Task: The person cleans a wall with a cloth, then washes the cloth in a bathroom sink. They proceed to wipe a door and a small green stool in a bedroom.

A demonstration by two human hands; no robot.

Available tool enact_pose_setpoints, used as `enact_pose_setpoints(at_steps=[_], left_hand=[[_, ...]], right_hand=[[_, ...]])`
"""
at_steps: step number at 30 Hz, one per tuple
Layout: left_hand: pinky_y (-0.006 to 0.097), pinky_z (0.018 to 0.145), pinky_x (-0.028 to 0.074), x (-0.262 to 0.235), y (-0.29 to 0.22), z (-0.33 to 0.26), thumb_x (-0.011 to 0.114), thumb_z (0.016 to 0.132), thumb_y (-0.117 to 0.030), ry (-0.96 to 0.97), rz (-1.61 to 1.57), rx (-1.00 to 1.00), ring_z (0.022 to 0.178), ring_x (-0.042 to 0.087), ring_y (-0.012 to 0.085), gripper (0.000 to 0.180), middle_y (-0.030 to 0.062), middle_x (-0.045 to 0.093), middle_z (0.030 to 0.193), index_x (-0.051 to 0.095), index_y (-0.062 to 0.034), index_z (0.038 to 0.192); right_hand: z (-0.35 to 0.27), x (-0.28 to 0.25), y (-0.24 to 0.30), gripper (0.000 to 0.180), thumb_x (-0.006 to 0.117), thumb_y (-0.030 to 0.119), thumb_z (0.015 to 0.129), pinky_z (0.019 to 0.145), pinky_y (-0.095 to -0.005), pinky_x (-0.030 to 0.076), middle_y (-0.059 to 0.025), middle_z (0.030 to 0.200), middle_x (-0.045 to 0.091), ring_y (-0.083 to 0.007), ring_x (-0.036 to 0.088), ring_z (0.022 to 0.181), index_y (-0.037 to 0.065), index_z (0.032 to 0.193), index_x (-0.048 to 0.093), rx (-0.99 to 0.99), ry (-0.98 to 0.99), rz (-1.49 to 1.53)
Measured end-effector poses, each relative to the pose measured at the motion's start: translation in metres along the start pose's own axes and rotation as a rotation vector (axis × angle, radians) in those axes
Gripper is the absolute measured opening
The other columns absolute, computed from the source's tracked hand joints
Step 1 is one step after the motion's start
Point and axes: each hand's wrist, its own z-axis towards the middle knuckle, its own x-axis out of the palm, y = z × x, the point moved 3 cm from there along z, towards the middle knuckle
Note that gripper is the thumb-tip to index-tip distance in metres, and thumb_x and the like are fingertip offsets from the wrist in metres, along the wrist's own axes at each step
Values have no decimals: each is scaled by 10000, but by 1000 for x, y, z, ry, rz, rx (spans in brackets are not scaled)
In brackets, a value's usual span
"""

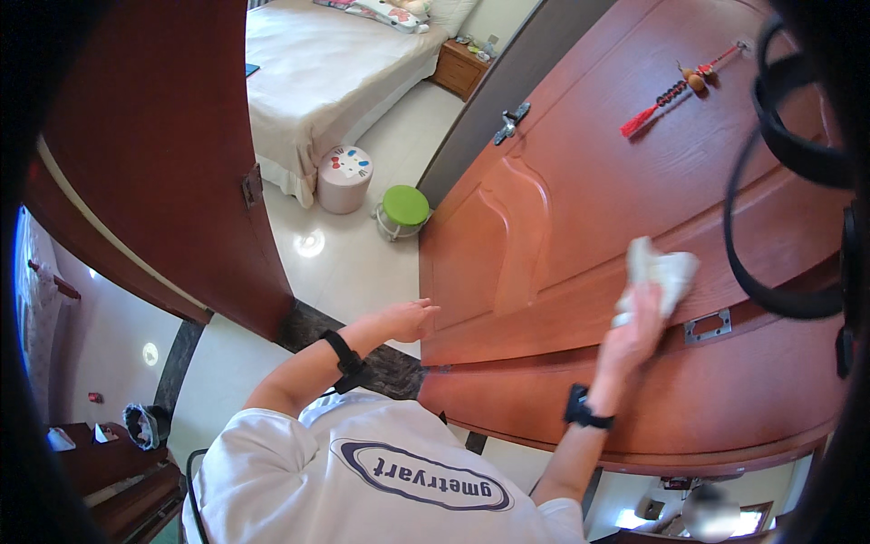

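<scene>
My right hand [632, 335] is closed on a white cloth [669, 274], which lies against the reddish-brown wooden door [580, 236] on the right. Both the hand and the cloth are a little blurred. Below and to the right of the cloth sits a metal strike plate [708, 326] in the door frame. My left hand [408, 320] is held out near the door's lower left edge, fingers stretched to the right with nothing in them; whether they touch the door I cannot tell. Higher on the door are a metal handle [512, 124] and a hanging ornament with a red tassel [675, 93].
Beyond the doorway stand a green-topped stool [405, 206], a pink round stool [344, 181], a bed [335, 72] and a wooden nightstand [459, 69]. A dark red door panel [172, 136] rises on the left. Black straps [770, 154] hang at the right edge.
</scene>
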Motion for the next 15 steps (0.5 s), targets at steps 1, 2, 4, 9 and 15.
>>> enact_pose_setpoints(at_steps=[1, 2, 4, 9, 15], left_hand=[[453, 1077, 417, -3, 0, -1, 646, 918, -293, -15, -23, -6, 1335, 443, 380, 691, 195, 343, 1536, 326, -115, 1504], [453, 1076, 418, -6, 0, 1, 651, 915, -280, -28, -52, -1, 1333, 444, 384, 695, 200, 341, 1536, 324, -112, 1504], [454, 1072, 421, -10, 2, 2, 657, 911, -264, -30, -68, 19, 1332, 441, 392, 700, 205, 338, 1535, 320, -108, 1505], [453, 1068, 423, -10, 31, -9, 667, 898, -270, -59, -85, 16, 1319, 450, 404, 698, 225, 345, 1524, 344, -89, 1489], [444, 1055, 435, -15, 62, -27, 687, 887, -298, -175, -160, -25, 1303, 473, 393, 681, 232, 377, 1502, 397, -65, 1458]], right_hand=[[23, -14, -7, 412, 453, -8, 907, 1138, -478, 329, -174, 1398, 537, -363, 452, 1348, 30, 1288, 606, -150, -56, -368], [47, -27, -7, 487, 435, -31, 867, 1140, -495, 321, -161, 1435, 510, -369, 422, 1373, 56, 1320, 592, -127, -181, -464], [63, -30, -22, 634, 476, -59, 809, 1133, -522, 312, -115, 1518, 431, -326, 372, 1417, 148, 1407, 523, -12, -162, -676], [28, 29, -43, 652, 510, -53, 798, 1146, -552, 273, -73, 1554, 387, -299, 355, 1432, 177, 1407, 513, 4, 123, -675], [-77, 114, -38, 445, 557, -54, 782, 1133, -511, 307, -153, 1299, 595, -331, 528, 1237, 89, 1189, 666, -68, 420, -381]])
